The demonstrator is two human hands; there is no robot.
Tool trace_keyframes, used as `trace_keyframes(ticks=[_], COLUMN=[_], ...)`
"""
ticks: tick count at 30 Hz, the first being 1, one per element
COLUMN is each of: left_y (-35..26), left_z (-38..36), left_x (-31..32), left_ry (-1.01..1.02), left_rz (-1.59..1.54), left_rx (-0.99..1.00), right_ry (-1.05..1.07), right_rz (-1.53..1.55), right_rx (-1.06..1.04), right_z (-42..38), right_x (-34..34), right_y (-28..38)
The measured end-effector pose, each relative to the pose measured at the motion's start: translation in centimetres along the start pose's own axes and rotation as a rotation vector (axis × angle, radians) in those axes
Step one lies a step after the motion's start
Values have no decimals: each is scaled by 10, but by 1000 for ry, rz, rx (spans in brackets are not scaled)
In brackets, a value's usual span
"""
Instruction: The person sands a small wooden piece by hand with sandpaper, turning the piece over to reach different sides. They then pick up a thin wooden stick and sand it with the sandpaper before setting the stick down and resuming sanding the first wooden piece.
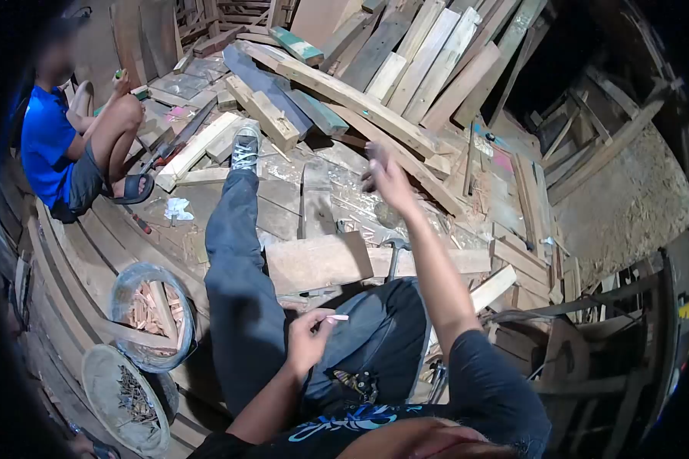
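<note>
While I sit on the heap of planks with one leg stretched out, my left hand point(308, 342) rests over my thigh with its grip pinched on a small white stick point(335, 318), thumb and forefinger closed on one end and the other end poking out to the right. My right hand point(388, 177) is raised out in front of me, blurred, fingers loosely curled with nothing I can make out in them; whether that grip is closed I cannot tell. A flat wooden board point(318, 261) lies across the pile just beyond my knee, and a hammer point(394, 249) rests beside it. Another person in a blue shirt point(44, 145) sits well apart at the left.
</note>
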State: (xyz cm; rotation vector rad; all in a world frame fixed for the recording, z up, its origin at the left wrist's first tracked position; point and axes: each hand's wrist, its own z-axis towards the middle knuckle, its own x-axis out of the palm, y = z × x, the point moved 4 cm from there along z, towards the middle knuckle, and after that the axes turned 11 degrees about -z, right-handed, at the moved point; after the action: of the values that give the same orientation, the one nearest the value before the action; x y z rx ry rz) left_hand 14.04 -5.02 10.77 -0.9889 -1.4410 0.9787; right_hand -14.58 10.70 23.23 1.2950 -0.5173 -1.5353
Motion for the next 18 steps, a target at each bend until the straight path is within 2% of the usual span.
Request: trace_keyframes(ticks=[1, 2, 3, 4, 5, 6, 7, 8, 11, 14, 16, 18], left_y=[3, 5, 7, 3, 7, 14, 16, -2, -9, -4, -5, -8], left_z=[0, 2, 3, 3, 2, 5, 6, 5, 7, 7, 7, 7], left_x=[-3, -8, -10, -10, -12, -15, -18, -12, -12, -11, -8, -4], left_ry=[-18, -34, -51, -81, -106, -132, -156, -156, -200, -198, -146, -71], left_rz=[-20, -38, -55, -86, -88, -89, -89, -147, -160, -110, -90, 99], left_rx=[-13, -25, -39, -66, -46, -20, 5, 7, 51, 36, 69, 101], right_ry=[66, 135, 168, 126, 188, 284, 290, 315, 358, 194, 168, 186], right_rz=[-92, -19, -137, -6, 295, 346, 341, 464, 507, 504, 303, 87], right_rx=[26, 121, 209, 175, 296, 336, 454, 522, 490, 497, 361, 249], right_z=[-22, -52, -83, -112, -145, -166, -191, -214, -247, -247, -238, -226], right_x=[12, 25, 36, 53, 67, 70, 80, 92, 103, 103, 94, 87], right_y=[-34, -49, -52, -61, -45, -15, -13, -20, -7, -1, 7, 13])
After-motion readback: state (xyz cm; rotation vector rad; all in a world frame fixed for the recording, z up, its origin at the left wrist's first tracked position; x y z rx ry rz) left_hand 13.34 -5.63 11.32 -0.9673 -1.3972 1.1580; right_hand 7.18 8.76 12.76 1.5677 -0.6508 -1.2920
